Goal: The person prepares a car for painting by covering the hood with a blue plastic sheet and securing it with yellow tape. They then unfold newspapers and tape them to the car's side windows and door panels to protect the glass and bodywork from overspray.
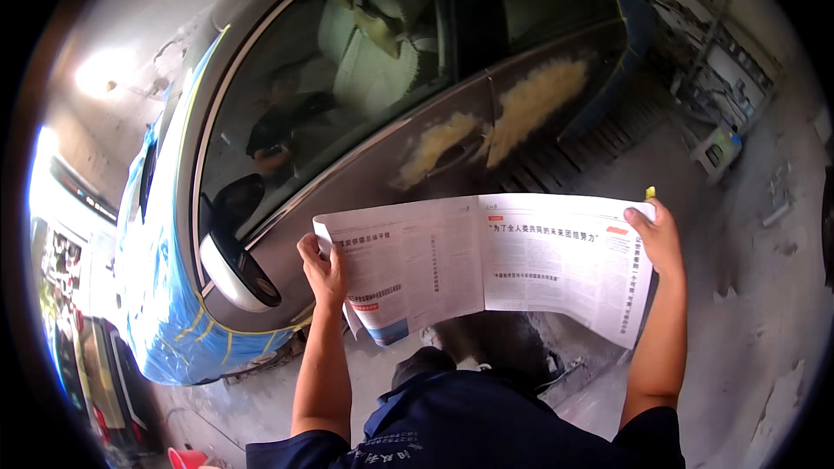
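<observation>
A printed newspaper sheet (417,267) is spread wide between my two hands, in front of the side of a dark car. My left hand (324,267) pinches its left end, where the paper curls over. At the upper right corner, my right hand (658,234) grips the sheet, and a small yellow piece, perhaps tape, sticks up at the fingertips. Behind the paper, the car door (378,163) bears tan sanded or filled patches (544,94) around the door handle. Blue masking film (169,339) with yellow tape covers the car's front.
The car's side mirror (234,273) juts out left of my left hand. At the upper right stand a small stool (720,150) and a rack (736,78) with tools. A red container (187,458) lies low at the left. Another vehicle (107,384) stands at the far left.
</observation>
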Motion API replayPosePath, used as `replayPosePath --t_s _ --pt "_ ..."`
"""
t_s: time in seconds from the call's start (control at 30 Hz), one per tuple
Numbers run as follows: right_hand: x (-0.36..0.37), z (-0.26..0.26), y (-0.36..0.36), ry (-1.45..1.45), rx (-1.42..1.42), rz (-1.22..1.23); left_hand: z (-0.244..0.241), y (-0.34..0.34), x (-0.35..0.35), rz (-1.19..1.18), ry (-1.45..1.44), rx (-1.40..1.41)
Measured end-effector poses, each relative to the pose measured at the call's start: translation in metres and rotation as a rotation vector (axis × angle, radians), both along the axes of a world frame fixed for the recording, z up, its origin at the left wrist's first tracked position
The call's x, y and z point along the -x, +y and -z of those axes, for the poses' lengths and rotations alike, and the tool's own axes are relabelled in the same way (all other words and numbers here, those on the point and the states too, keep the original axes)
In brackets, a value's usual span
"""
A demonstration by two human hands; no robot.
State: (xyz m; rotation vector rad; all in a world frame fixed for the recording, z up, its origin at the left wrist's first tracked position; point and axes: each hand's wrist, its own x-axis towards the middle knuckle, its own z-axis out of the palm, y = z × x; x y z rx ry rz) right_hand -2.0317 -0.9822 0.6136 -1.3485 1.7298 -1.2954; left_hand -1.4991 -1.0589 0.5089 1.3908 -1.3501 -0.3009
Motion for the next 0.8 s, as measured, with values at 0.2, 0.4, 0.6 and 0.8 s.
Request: replayPosePath --t_s 0.2,0.4,0.6,0.8 --pt "-0.004 -0.046 -0.071 0.354 -0.019 0.090 0.014 -0.037 -0.031 -0.215 -0.052 0.036" --pt "0.002 -0.071 -0.145 0.458 -0.046 0.116 0.030 -0.087 -0.051 -0.195 0.347 0.043" --pt "0.022 -0.085 -0.238 0.469 -0.047 0.033 0.025 -0.126 -0.077 -0.329 0.057 0.016" --pt "0.023 -0.104 -0.364 0.760 0.284 -0.051 -0.009 -0.158 -0.038 -0.872 -0.500 0.234"
